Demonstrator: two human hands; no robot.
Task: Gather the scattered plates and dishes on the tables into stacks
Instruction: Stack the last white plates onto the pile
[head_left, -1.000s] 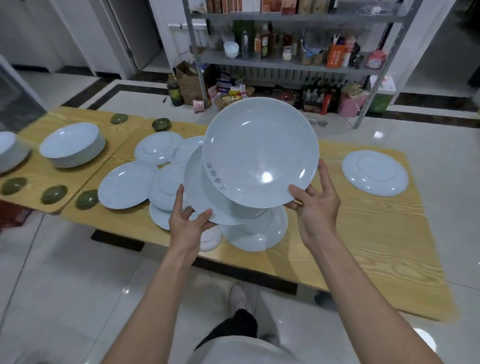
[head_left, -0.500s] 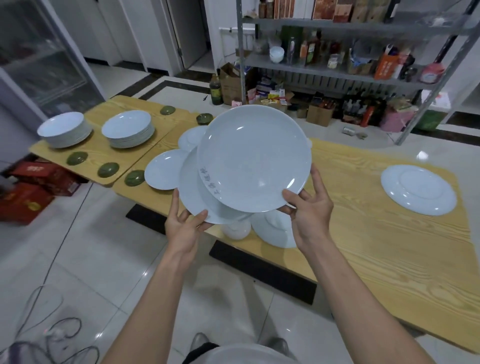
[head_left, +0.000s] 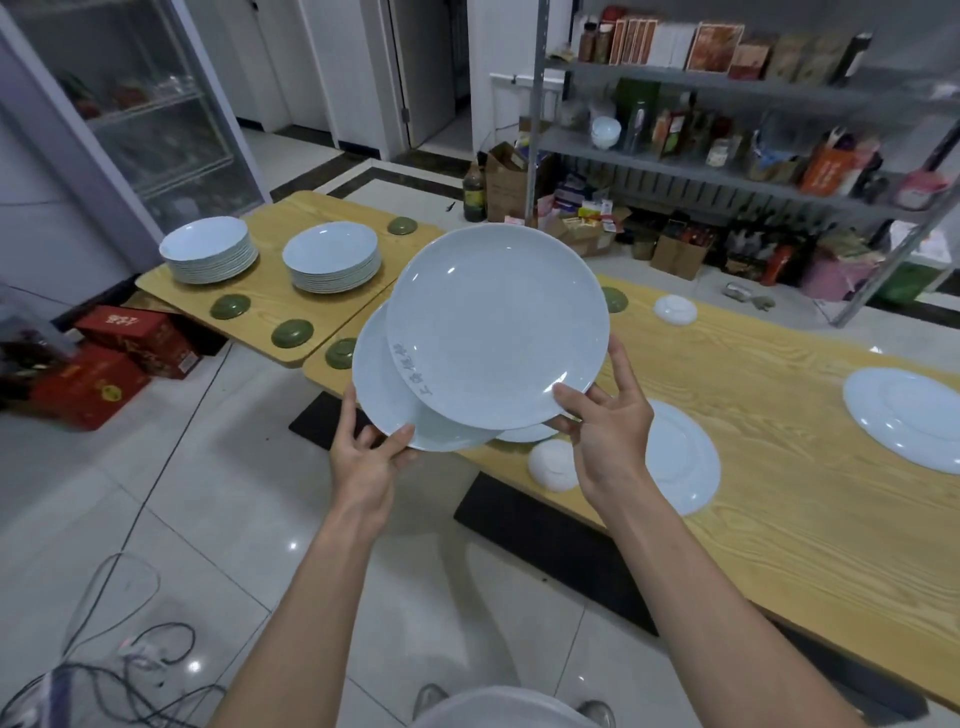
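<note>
I hold two pale blue plates in the air above the table's near edge. My right hand (head_left: 605, 434) pinches the lower right rim of the upper plate (head_left: 498, 322), which is tilted toward me. The lower plate (head_left: 382, 387) sits partly behind it, gripped at its bottom rim by my left hand (head_left: 366, 454). Two tall stacks of white plates (head_left: 210, 254) (head_left: 332, 260) stand on the left table (head_left: 270, 306). Loose on the long table (head_left: 779, 467) lie a plate (head_left: 680, 457) by my right wrist, another plate (head_left: 909, 415) at far right, and two small white dishes (head_left: 553, 465) (head_left: 674, 310).
Several small green dishes (head_left: 231, 306) (head_left: 292, 332) (head_left: 402, 226) dot the left table. Red boxes (head_left: 104, 364) sit on the floor at left, cables (head_left: 130, 670) at lower left. A metal shelf rack (head_left: 727, 171) with bottles and cartons stands behind the long table.
My view has swung left and closer; the two stacks on the left table are now nearer the middle. Both held plates have come along with my hands, still overlapping.
</note>
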